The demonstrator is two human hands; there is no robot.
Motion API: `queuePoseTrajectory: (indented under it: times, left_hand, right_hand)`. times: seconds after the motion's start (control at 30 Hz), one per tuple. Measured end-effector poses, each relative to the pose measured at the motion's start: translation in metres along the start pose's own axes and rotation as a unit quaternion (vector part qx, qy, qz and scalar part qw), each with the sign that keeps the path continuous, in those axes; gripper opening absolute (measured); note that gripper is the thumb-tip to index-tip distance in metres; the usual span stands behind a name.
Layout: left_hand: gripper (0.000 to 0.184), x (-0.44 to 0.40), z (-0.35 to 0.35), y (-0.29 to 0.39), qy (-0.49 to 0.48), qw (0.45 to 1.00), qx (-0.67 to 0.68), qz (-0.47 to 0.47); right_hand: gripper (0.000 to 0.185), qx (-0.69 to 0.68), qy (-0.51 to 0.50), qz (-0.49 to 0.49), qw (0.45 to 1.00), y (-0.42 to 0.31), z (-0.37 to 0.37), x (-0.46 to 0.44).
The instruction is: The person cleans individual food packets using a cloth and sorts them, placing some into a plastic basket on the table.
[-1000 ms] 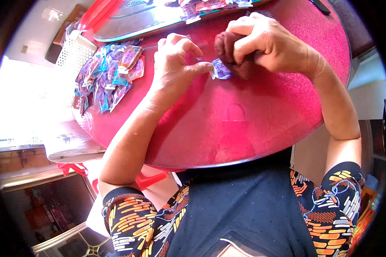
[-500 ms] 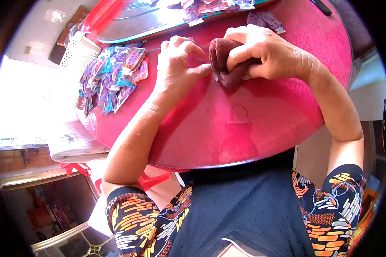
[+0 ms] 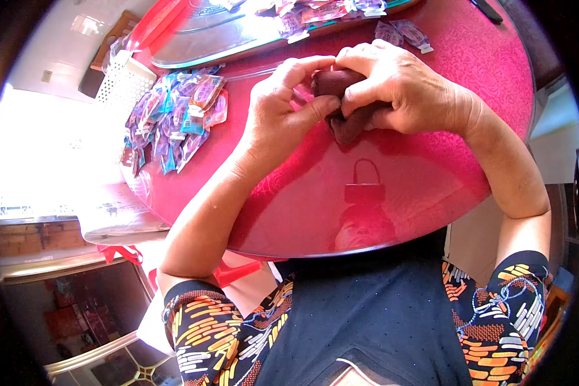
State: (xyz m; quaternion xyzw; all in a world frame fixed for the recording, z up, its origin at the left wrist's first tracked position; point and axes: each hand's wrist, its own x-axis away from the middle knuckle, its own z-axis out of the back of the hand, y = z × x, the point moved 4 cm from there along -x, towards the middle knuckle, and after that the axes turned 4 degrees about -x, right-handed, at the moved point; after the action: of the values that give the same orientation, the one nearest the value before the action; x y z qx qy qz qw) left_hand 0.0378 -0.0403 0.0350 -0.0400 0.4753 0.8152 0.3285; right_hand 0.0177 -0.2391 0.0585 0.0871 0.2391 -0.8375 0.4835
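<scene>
Together, left fingers point(image 3: 320, 109) and right fingers point(image 3: 359, 96) grasp one brown cloth point(image 3: 336, 82) near two packets point(image 3: 413, 36).

Strong daylight is pouring in from the window point(image 3: 29, 151) on the left, burning that side out to white and bleaching the edge of the perforated basket point(image 3: 125, 72). The tray point(image 3: 225, 38) is catching pale glare, while the glossy desk point(image 3: 424, 186) is mirroring dim shapes near its front edge. A soft shadow is falling beside the left forearm point(image 3: 206, 212). The lens is bending outlines, and blackness is swallowing the corners.
</scene>
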Motion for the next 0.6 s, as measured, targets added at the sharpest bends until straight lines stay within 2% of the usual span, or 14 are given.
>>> queuePoseTrajectory:
  times: [0.07, 0.17, 0.27, 0.37, 0.47, 0.6]
  left_hand:
    - [0.051, -0.001, 0.002, -0.005, 0.007, 1.000, -0.013, -0.014]
    - [0.049, 0.000, 0.003, -0.013, 0.005, 0.998, 0.046, 0.049]
    - [0.049, 0.000, 0.002, -0.017, -0.001, 0.997, 0.041, 0.070]
    - [0.050, -0.001, 0.003, -0.007, 0.015, 0.998, -0.049, 0.033]
    - [0.044, 0.000, 0.001, -0.010, 0.036, 0.999, -0.005, 0.035]
    - [0.044, -0.001, 0.000, -0.006, 0.023, 0.997, -0.062, -0.027]
  right_hand:
    - [0.025, 0.007, 0.020, 0.002, 1.000, 0.001, 0.002, 0.000]
    - [0.027, 0.032, 0.046, -0.011, 0.998, 0.002, 0.005, 0.000]
    - [0.022, 0.061, 0.075, -0.003, 0.995, 0.003, 0.006, -0.001]
    - [0.018, 0.085, 0.077, 0.017, 0.993, -0.003, 0.010, -0.002]
    - [0.016, 0.072, 0.096, 0.037, 0.992, -0.005, 0.009, -0.004]
    - [0.015, 0.013, 0.091, 0.033, 0.995, -0.002, 0.004, -0.005]
